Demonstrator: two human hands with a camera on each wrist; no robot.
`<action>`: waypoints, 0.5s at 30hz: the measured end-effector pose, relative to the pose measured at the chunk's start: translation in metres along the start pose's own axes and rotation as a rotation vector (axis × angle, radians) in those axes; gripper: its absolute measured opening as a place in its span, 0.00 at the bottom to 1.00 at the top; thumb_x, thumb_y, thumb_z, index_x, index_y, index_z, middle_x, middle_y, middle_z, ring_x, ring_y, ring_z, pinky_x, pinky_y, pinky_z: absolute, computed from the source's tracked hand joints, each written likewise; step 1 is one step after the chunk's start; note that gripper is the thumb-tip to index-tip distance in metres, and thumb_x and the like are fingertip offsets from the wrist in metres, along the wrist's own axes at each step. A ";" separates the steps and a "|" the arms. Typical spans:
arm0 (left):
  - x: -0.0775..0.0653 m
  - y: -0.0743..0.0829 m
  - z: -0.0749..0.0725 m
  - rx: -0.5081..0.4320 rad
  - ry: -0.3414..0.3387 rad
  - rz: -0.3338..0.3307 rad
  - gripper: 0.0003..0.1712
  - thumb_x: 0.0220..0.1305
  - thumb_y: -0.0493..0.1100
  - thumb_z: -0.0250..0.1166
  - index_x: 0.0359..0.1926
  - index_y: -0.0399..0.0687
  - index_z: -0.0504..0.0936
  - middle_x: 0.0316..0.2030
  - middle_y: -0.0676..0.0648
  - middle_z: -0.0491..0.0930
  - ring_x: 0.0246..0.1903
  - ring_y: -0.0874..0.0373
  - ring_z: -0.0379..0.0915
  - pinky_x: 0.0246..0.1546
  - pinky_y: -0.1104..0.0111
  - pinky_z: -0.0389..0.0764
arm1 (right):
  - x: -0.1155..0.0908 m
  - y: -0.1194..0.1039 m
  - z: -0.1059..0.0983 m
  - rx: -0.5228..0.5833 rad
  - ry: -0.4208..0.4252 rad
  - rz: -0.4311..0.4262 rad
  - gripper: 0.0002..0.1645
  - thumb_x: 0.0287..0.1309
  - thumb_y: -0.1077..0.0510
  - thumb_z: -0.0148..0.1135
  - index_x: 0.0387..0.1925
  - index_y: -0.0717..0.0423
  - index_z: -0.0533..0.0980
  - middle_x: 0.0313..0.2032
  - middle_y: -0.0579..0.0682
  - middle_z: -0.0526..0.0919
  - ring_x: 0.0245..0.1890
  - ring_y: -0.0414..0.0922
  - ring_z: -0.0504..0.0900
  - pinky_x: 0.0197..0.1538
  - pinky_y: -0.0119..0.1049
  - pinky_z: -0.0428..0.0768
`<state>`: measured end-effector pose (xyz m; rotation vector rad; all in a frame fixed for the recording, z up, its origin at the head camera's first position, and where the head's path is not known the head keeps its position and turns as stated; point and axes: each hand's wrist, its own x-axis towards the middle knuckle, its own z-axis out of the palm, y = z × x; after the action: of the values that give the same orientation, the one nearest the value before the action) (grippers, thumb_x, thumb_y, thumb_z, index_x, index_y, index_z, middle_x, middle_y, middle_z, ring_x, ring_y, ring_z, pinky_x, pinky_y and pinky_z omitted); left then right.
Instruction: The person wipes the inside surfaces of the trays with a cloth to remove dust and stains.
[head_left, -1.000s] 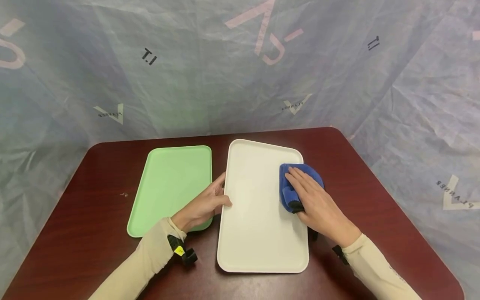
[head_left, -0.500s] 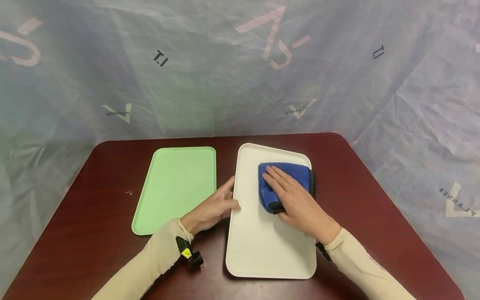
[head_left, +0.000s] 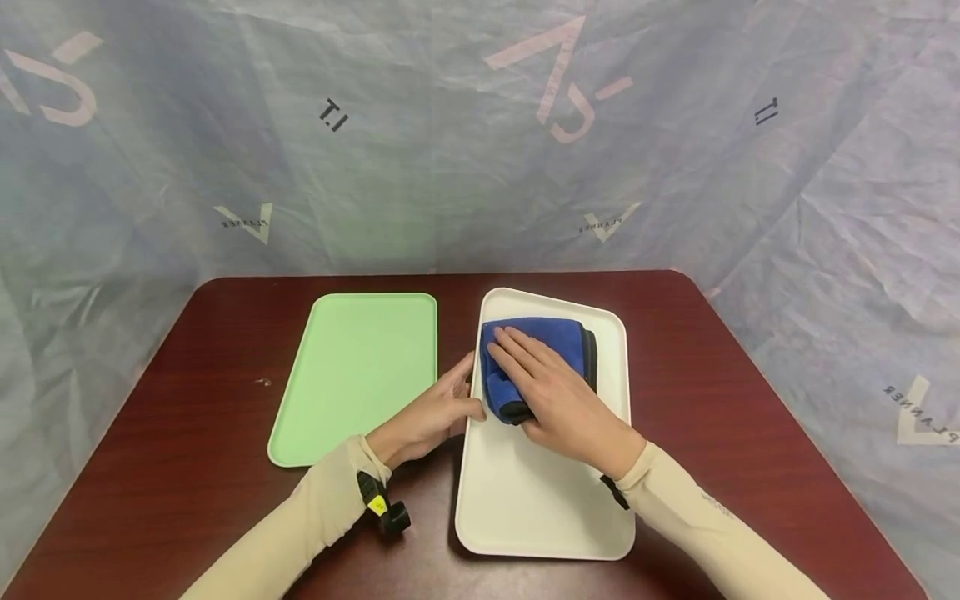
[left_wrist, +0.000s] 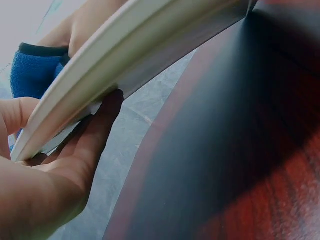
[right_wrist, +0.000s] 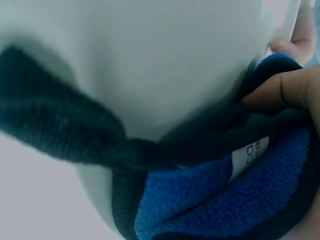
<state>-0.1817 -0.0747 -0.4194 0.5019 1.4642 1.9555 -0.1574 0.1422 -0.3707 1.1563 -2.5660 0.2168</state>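
In the head view my left hand [head_left: 431,417] grips the left edge of a white tray [head_left: 547,508], thumb over the rim. The left wrist view shows the fingers [left_wrist: 102,120] spread under the tray, whose gripped edge is raised off the table. With straight fingers, my right hand [head_left: 562,400] presses a folded blue microfibre cloth [head_left: 558,333] with black hems onto the tray's upper left part, close to the left thumb. In the right wrist view, the right thumb [right_wrist: 280,90] lies along the cloth's black hem near a white label [right_wrist: 248,159].
A light green tray [head_left: 367,367] lies flat to the left of the white one. Both are on a dark red-brown table [head_left: 195,467] with rounded corners. Grey printed sheeting [head_left: 420,167] hangs behind and at the sides.
My right hand has slid the cloth leftward across the white tray, from its right edge to its left edge. The left hand keeps its grip. The head view has shifted slightly.
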 end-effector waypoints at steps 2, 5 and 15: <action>0.000 0.001 0.000 0.002 0.003 -0.002 0.54 0.58 0.25 0.54 0.76 0.75 0.47 0.57 0.36 0.77 0.50 0.47 0.80 0.48 0.55 0.83 | -0.001 0.000 0.001 -0.001 0.001 -0.001 0.55 0.39 0.69 0.67 0.74 0.64 0.58 0.75 0.59 0.56 0.76 0.53 0.51 0.74 0.51 0.55; 0.000 0.001 0.000 -0.002 0.001 -0.010 0.54 0.58 0.25 0.53 0.76 0.75 0.47 0.57 0.36 0.78 0.50 0.46 0.81 0.48 0.55 0.83 | -0.005 -0.002 0.002 -0.005 0.001 -0.004 0.56 0.39 0.68 0.70 0.74 0.64 0.58 0.75 0.59 0.56 0.76 0.53 0.52 0.74 0.51 0.56; 0.002 -0.002 0.000 -0.012 0.016 -0.023 0.54 0.58 0.24 0.53 0.76 0.75 0.49 0.59 0.37 0.77 0.49 0.46 0.81 0.47 0.55 0.83 | -0.012 -0.002 0.005 -0.027 -0.010 0.015 0.55 0.41 0.66 0.70 0.74 0.62 0.58 0.76 0.58 0.55 0.76 0.52 0.51 0.75 0.49 0.54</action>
<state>-0.1829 -0.0728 -0.4214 0.4636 1.4612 1.9537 -0.1496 0.1479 -0.3800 1.1321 -2.5787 0.1796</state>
